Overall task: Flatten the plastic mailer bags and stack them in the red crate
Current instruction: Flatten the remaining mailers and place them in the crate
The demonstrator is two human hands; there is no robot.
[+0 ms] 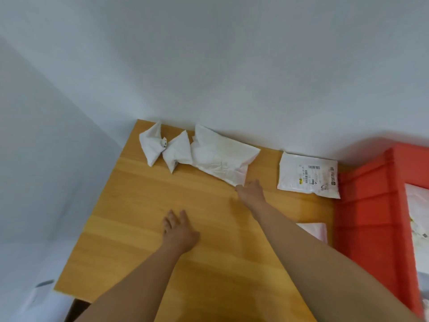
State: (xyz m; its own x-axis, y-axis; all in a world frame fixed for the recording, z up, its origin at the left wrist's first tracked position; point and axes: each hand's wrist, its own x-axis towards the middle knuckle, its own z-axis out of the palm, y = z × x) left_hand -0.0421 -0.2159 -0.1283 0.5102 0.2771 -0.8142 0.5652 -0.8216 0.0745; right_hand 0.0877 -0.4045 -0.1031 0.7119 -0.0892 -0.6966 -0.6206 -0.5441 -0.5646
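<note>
right hand (250, 190) reaches crumpled mailer (222, 159) at table (144, 228) far edge, grasp unclear | left hand (180, 231) fingers relaxed | red crate (371, 217) cut off at right

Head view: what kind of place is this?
Likely a plain room at home or in a small office, set up for sorting parcels, not a warehouse. A wooden table stands in a corner of bare white walls, with used plastic mailer bags on it and a red crate beside.
</note>
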